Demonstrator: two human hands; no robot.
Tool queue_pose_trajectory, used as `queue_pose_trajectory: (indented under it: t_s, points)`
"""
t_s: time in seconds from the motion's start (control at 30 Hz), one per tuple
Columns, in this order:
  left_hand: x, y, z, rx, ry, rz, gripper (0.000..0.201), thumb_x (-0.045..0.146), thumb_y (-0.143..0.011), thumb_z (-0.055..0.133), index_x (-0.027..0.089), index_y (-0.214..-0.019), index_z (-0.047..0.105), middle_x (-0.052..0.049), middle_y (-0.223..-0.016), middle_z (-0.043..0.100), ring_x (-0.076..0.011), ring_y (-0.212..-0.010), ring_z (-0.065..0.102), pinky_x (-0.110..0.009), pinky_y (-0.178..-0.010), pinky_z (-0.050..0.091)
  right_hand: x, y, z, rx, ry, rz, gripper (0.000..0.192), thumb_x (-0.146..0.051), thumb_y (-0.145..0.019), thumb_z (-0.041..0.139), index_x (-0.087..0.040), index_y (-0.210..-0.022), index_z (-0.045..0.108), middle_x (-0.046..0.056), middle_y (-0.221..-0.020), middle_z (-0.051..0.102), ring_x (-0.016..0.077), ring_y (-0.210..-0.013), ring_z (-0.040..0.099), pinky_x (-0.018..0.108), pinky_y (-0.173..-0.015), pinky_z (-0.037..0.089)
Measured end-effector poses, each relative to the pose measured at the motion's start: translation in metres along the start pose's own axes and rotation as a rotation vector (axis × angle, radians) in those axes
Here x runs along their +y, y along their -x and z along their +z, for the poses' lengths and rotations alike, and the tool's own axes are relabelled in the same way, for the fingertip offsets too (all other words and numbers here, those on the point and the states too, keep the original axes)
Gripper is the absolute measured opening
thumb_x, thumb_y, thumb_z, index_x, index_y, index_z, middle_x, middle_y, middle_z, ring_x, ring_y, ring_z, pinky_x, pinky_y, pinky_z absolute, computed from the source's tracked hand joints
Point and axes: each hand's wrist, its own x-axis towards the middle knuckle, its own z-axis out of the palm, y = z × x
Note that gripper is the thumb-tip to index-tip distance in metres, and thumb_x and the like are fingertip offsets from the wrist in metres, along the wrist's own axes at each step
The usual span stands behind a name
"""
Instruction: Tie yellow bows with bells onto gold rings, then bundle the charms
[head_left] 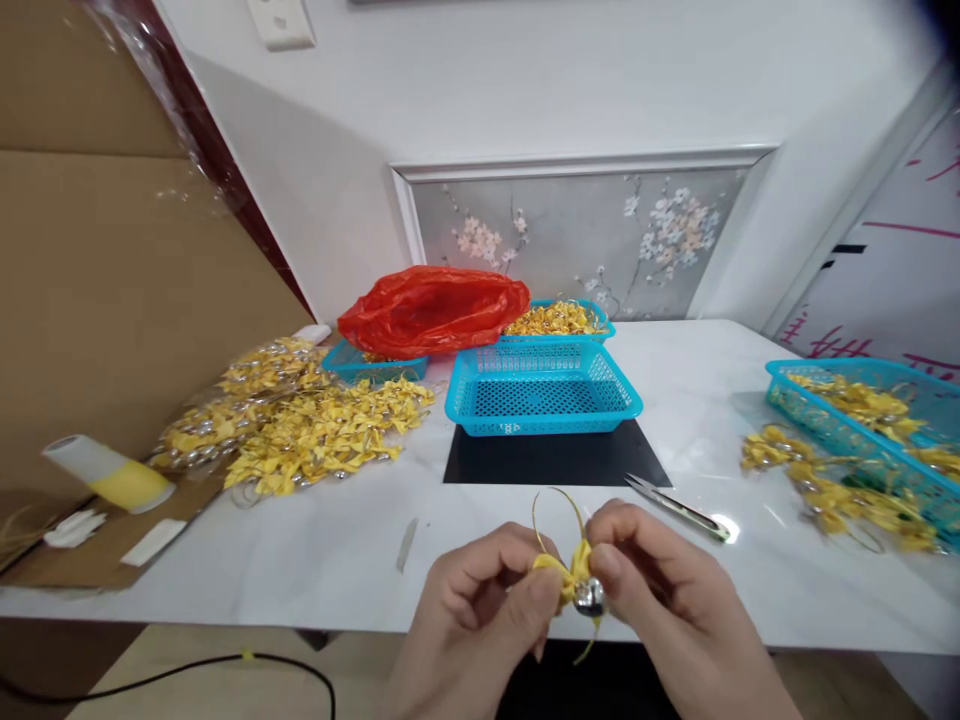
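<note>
Both hands meet at the table's front edge over one small yellow ribbon bow (pixel 568 574) with a silver bell (pixel 590 596) and a thin gold cord loop (pixel 559 510). My left hand (pixel 480 610) pinches the bow's left side between thumb and forefinger. My right hand (pixel 660 590) grips its right side, the thumb against the bell. A pair of silver snips (pixel 679 508) lies on the table just right of the hands.
An empty blue basket (pixel 541 389) stands on a black mat (pixel 555 458). A heap of yellow bows (pixel 300 420) lies at left, a red plastic bag (pixel 431 310) and further baskets behind. Another blue basket with bows (pixel 870 410) is at right. A roll (pixel 109 472) lies on cardboard.
</note>
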Motion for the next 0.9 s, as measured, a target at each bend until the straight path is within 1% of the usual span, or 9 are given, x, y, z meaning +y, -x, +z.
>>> queue_pose_trajectory:
  t_s: [0.13, 0.23, 0.3, 0.37, 0.43, 0.63, 0.73, 0.8, 0.9]
  points:
    - [0.000, 0.002, -0.003, 0.054, -0.119, 0.114, 0.020, 0.033, -0.081, 0.071, 0.023, -0.063, 0.070, -0.001, -0.072, 0.059, -0.0139, -0.063, 0.047, -0.024, -0.058, 0.038, -0.001, 0.007, -0.006, 0.123, 0.170, -0.265, 0.013, -0.034, -0.088, 0.060, -0.023, -0.081, 0.061, 0.002, -0.072, 0.052, 0.0135, -0.055, 0.048, 0.024, -0.046, 0.041]
    - [0.000, 0.002, -0.004, 0.054, -0.143, 0.126, 0.017, 0.031, -0.080, 0.071, 0.024, -0.066, 0.072, -0.002, -0.075, 0.061, -0.0156, -0.067, 0.052, -0.025, -0.063, 0.041, 0.000, 0.009, -0.006, 0.028, 0.242, -0.366, 0.006, -0.025, -0.083, 0.068, -0.025, -0.086, 0.063, 0.001, -0.071, 0.055, 0.0126, -0.052, 0.051, 0.023, -0.044, 0.042]
    - [-0.001, 0.002, -0.004, 0.061, -0.136, 0.134, 0.015, 0.031, -0.080, 0.072, 0.023, -0.066, 0.071, -0.001, -0.075, 0.061, -0.0162, -0.070, 0.053, -0.025, -0.065, 0.042, 0.000, 0.009, -0.002, 0.000, 0.268, -0.393, 0.005, -0.021, -0.084, 0.066, -0.025, -0.086, 0.062, 0.002, -0.071, 0.057, 0.0130, -0.054, 0.054, 0.023, -0.046, 0.043]
    - [-0.003, 0.002, -0.004, 0.066, -0.127, 0.136, 0.016, 0.030, -0.080, 0.072, 0.023, -0.066, 0.071, -0.001, -0.074, 0.060, -0.0153, -0.069, 0.052, -0.024, -0.065, 0.042, -0.001, 0.010, 0.004, 0.061, 0.249, -0.356, 0.005, -0.023, -0.088, 0.061, -0.024, -0.083, 0.061, 0.002, -0.069, 0.055, 0.0137, -0.055, 0.053, 0.025, -0.047, 0.041]
    - [-0.004, 0.002, -0.005, 0.083, -0.118, 0.129, 0.017, 0.031, -0.081, 0.071, 0.024, -0.066, 0.071, 0.000, -0.074, 0.059, -0.0143, -0.068, 0.050, -0.023, -0.063, 0.040, -0.002, 0.011, 0.010, 0.094, 0.236, -0.315, 0.013, -0.027, -0.092, 0.055, -0.023, -0.080, 0.060, 0.002, -0.067, 0.053, 0.0140, -0.055, 0.050, 0.026, -0.047, 0.039]
    - [-0.009, 0.000, -0.006, 0.102, -0.043, 0.099, 0.017, 0.033, -0.081, 0.070, 0.023, -0.068, 0.072, 0.001, -0.077, 0.061, -0.0120, -0.066, 0.050, -0.021, -0.061, 0.042, -0.003, 0.011, 0.003, -0.059, 0.297, -0.318, 0.020, -0.024, -0.094, 0.051, -0.022, -0.076, 0.059, 0.001, -0.066, 0.052, 0.0123, -0.054, 0.049, 0.024, -0.048, 0.038]
    - [-0.010, -0.001, -0.007, 0.108, -0.014, 0.077, 0.015, 0.031, -0.080, 0.073, 0.022, -0.069, 0.070, 0.001, -0.076, 0.063, -0.0106, -0.065, 0.053, -0.019, -0.062, 0.044, -0.004, 0.009, -0.006, 0.042, 0.300, -0.291, 0.023, -0.029, -0.094, 0.052, -0.021, -0.072, 0.058, 0.002, -0.065, 0.053, 0.0128, -0.055, 0.049, 0.024, -0.048, 0.038]
    - [-0.009, -0.001, -0.005, 0.121, 0.015, 0.062, 0.015, 0.030, -0.078, 0.075, 0.021, -0.069, 0.067, 0.002, -0.073, 0.063, -0.0103, -0.063, 0.054, -0.019, -0.061, 0.045, -0.004, 0.007, -0.009, 0.096, 0.273, -0.245, 0.023, -0.034, -0.094, 0.051, -0.022, -0.077, 0.060, 0.002, -0.069, 0.055, 0.0136, -0.057, 0.050, 0.023, -0.048, 0.039]
    - [-0.009, 0.001, -0.001, 0.147, 0.054, 0.067, 0.016, 0.028, -0.077, 0.076, 0.019, -0.069, 0.065, 0.002, -0.070, 0.065, -0.0097, -0.061, 0.057, -0.018, -0.059, 0.047, -0.004, 0.005, -0.007, -0.015, 0.173, -0.096, 0.027, -0.042, -0.094, 0.049, -0.020, -0.084, 0.062, 0.003, -0.074, 0.057, 0.0145, -0.061, 0.054, 0.023, -0.050, 0.041]
